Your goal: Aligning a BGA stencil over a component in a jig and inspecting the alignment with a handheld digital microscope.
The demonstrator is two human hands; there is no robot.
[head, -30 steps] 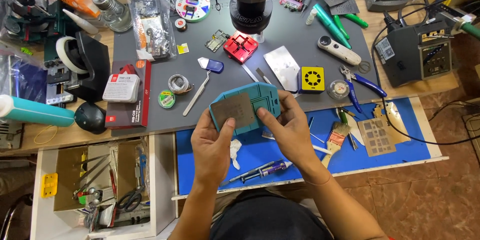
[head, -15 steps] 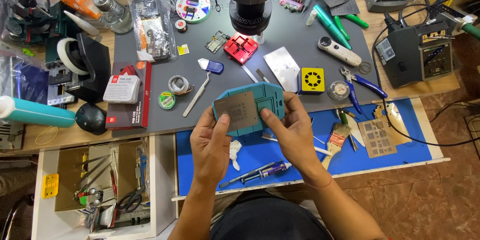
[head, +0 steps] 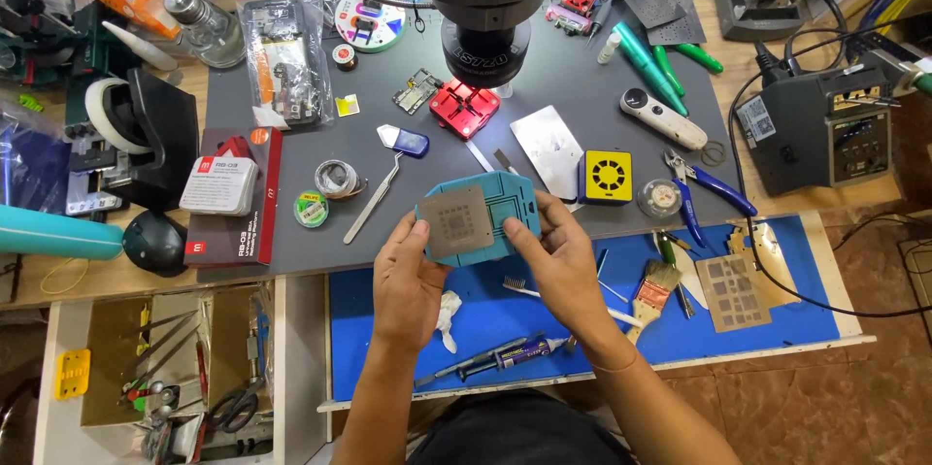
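Here both hands, left (head: 413, 281) and right (head: 555, 266), held the teal jig (head: 500, 208) over the table's (head: 621, 101) near edge, fingers clamped on it and its stencil (head: 454, 222), apparently mid-alignment; next likely needs careful seating.

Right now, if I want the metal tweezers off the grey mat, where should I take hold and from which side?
Grip the tweezers at mid-shaft, coming from above with fingers across their width. They lie flat and slanted on the grey mat, the top end by the blue-and-white tool. The solder coil crowds their left, so the right side looks freer.
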